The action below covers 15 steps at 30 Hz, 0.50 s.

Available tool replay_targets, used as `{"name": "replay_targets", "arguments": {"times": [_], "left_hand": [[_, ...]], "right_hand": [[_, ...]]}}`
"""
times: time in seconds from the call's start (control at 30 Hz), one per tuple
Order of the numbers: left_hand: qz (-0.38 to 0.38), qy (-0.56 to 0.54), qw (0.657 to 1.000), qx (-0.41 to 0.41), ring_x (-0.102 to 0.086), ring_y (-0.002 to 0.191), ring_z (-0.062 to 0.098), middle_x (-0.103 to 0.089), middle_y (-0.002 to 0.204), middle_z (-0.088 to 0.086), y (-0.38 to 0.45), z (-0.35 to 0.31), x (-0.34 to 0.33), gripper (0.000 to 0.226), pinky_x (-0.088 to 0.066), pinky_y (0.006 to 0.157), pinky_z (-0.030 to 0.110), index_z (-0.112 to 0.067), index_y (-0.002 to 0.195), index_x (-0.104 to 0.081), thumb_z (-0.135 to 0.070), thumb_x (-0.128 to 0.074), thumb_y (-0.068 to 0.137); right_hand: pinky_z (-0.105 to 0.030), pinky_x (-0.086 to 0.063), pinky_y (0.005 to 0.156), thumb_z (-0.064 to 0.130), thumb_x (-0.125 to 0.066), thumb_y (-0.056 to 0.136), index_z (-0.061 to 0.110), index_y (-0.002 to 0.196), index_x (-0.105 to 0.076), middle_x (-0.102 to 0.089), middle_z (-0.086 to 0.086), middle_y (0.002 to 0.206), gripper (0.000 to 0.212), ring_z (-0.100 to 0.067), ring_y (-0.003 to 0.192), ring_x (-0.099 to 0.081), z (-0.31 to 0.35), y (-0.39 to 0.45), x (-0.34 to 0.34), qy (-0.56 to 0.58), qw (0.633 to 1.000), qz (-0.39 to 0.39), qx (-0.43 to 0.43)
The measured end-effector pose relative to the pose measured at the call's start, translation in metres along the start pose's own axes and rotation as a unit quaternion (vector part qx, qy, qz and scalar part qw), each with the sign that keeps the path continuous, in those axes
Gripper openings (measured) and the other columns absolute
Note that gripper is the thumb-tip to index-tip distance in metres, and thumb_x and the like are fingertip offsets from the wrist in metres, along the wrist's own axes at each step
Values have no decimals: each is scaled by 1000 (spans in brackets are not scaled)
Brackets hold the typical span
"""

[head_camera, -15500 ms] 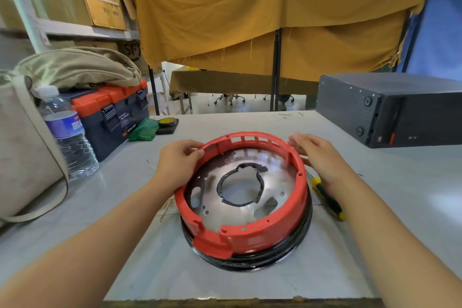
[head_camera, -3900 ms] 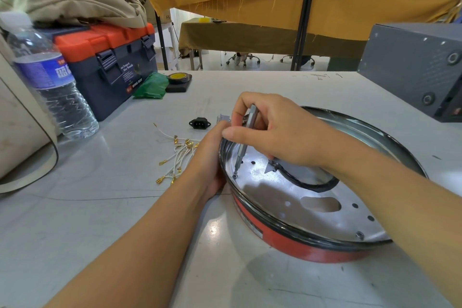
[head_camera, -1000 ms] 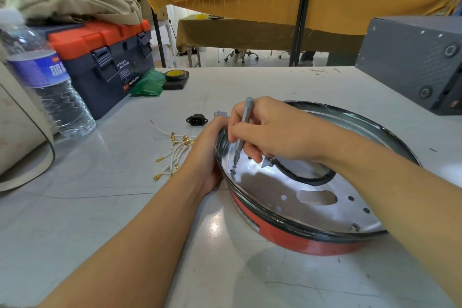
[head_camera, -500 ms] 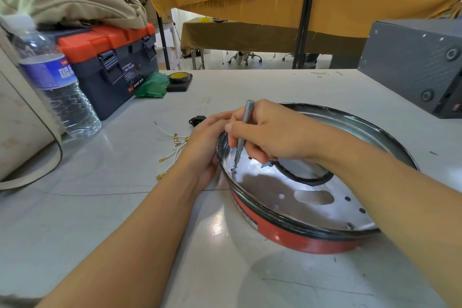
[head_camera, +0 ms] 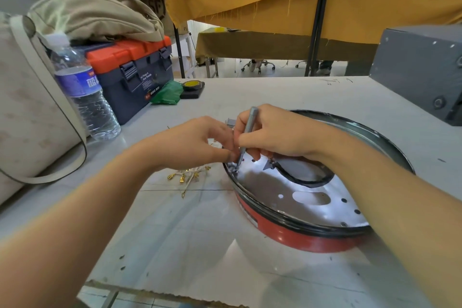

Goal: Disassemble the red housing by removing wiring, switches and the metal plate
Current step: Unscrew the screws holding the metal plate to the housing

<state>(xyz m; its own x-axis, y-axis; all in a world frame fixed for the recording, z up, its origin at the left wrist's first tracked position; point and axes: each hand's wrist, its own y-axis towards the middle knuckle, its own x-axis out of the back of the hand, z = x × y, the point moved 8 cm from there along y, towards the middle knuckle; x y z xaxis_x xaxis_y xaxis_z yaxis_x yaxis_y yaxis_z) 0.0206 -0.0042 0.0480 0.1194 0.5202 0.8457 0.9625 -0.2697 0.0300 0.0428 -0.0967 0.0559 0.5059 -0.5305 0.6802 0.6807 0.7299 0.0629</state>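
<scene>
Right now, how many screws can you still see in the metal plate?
2: one screw under the screwdriver tip at the left rim of the metal plate, another near the front-right edge. The hands may hide more.

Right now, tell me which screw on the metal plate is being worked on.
The screw at the metal plate's left edge, under the tip of the gray screwdriver. The other screw sits untouched at the near-right rim.

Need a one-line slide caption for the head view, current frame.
Right hand sets a slim grey screwdriver on a screw at the metal plate edge in the red housing; left hand pinches beside the tip.
</scene>
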Motion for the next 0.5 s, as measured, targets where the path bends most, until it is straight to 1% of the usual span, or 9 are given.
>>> {"name": "replay_targets", "arguments": {"times": [0.07,0.13,0.2,0.3,0.37,0.4,0.47,0.5], "left_hand": [[11,24,1000,-2,-51,96,-4,-63,96,-19,1,-2,-1,13,-33,76,1,-23,76,-75,-18,-65,84],[20,40,999,-2,-49,95,-3,-61,95,-19,1,-5,-2,14,-32,72,-5,-22,77,-75,-16,-64,84],[21,48,999,-4,-46,93,-3,-61,99,-13,2,-7,-3,13,-29,68,-8,-17,80,-75,-13,-63,84],[18,65,998,-4,-41,91,-4,-59,112,-2,2,-9,-3,14,-25,66,-11,-11,88,-75,-10,-62,84],[26,73,997,4,-41,85,-8,-57,114,-1,2,-9,-4,16,-24,64,-12,-9,93,-74,-10,-61,84],[29,74,997,8,-42,77,-12,-55,111,-2,2,-10,-5,17,-25,64,-12,-8,95,-73,-10,-61,84],[30,66,997,18,-44,72,-25,-51,100,-11,3,-10,-5,20,-29,64,-10,-8,101,-71,-9,-60,85],[28,61,997,25,-44,70,-28,-49,95,-16,3,-9,-5,21,-31,64,-9,-9,104,-70,-9,-60,85]], "right_hand": [[-16,-40,44,8,-59,82,-6,86,-62,-59,1,51,16,-8,46,-47,0,0,1,8,1000,8,1],[-16,-41,45,8,-58,82,-4,85,-64,-59,1,51,13,-7,46,-49,-1,-1,2,14,1000,16,0],[-21,-41,47,9,-57,83,-2,86,-64,-58,-1,51,13,-10,45,-47,-4,-1,0,22,999,30,-9],[-28,-41,50,7,-55,82,-5,89,-62,-57,-5,49,15,-15,44,-45,-7,-1,-4,48,997,55,-17],[-26,-44,51,7,-57,84,-6,86,-64,-58,-6,51,15,-13,45,-47,-6,0,-4,58,997,56,-9],[-24,-44,51,10,-58,86,-3,81,-65,-58,-6,52,16,-12,46,-48,-5,0,-3,60,997,51,-2],[-19,-42,49,24,-59,92,7,71,-66,-58,-3,52,28,-12,47,-47,-4,0,0,54,998,35,13],[-17,-41,48,31,-58,94,10,68,-67,-57,0,50,35,-11,47,-46,-3,1,1,50,998,27,18]]}}
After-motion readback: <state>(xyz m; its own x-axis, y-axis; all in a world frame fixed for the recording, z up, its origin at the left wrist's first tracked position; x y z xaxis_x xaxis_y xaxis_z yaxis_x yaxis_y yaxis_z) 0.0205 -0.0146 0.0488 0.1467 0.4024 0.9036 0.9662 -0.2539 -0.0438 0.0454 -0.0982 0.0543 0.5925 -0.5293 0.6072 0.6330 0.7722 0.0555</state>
